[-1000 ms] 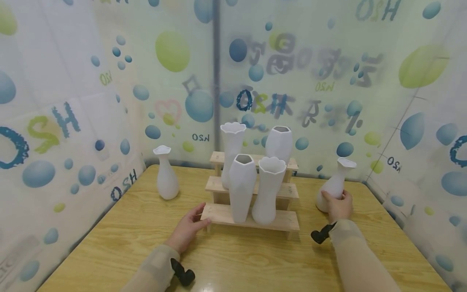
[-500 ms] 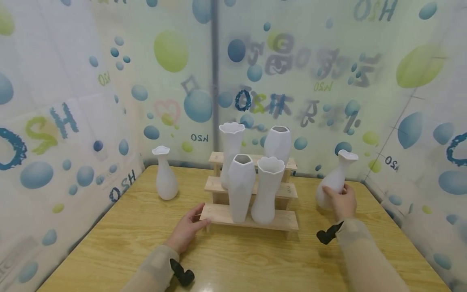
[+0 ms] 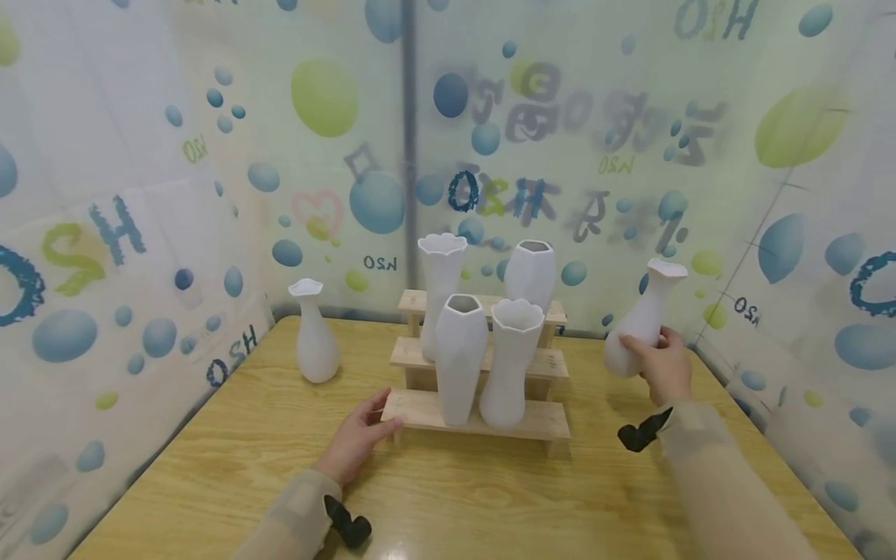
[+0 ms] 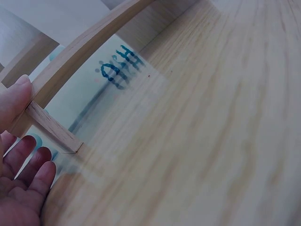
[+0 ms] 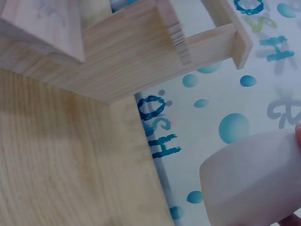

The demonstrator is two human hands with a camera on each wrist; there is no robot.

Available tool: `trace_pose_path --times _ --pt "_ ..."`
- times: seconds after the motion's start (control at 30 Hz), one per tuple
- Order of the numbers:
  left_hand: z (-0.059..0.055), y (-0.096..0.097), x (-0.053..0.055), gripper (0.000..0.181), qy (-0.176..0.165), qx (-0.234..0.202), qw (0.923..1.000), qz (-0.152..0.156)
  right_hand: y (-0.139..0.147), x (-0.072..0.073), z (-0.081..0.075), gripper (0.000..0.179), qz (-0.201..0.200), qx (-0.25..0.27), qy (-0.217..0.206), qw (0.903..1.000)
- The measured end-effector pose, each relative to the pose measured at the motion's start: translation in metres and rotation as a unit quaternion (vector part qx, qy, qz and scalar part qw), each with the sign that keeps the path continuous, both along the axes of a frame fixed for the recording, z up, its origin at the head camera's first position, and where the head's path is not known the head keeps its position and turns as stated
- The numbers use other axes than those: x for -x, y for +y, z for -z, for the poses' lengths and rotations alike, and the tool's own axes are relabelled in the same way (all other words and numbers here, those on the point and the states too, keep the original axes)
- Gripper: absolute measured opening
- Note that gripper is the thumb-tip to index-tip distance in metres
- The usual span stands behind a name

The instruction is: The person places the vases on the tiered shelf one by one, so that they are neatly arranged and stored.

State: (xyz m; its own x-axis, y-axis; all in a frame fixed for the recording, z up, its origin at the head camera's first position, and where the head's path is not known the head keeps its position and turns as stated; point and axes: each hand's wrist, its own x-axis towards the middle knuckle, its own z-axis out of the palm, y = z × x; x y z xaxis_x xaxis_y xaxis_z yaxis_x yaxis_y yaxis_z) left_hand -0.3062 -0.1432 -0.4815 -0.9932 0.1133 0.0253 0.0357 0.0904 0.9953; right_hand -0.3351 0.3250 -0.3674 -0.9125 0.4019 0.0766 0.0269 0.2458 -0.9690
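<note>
My right hand (image 3: 670, 369) grips a white narrow-necked vase (image 3: 642, 323) by its round body, above the table at the right; it tilts, its flared mouth leaning right. In the right wrist view the vase's base (image 5: 249, 181) shows at the lower right. My left hand (image 3: 353, 442) holds the left end of the lowest step of a three-tier wooden stand (image 3: 413, 407), thumb at the front edge and index finger behind. The left wrist view shows the thumb against the board (image 4: 89, 47), the other fingers loosely bent below it.
Several white vases stand on the tiers, including a faceted vase (image 3: 462, 362) and a scalloped-rim vase (image 3: 507, 373) in front. Another narrow-necked vase (image 3: 317, 342) stands on the wooden table (image 3: 448, 513) at the left. Patterned curtains (image 3: 322, 171) enclose the table.
My right hand has lifted the narrow-necked vase off the table, raising it and shifting slightly right. My left hand keeps its place on the stand.
</note>
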Motion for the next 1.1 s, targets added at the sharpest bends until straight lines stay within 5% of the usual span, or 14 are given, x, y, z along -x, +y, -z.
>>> trace_pose_path --times 0.67,1.1 --pt "0.0 -0.001 0.001 0.069 0.002 -0.002 1.0 0.001 -0.021 0.01 -0.071 0.091 -0.057 -0.014 0.046 0.9972" --pt "0.003 -0.001 0.001 0.07 0.006 -0.012 0.9999 0.005 -0.046 0.025 -0.094 0.094 -0.111 -0.008 0.052 0.9925"
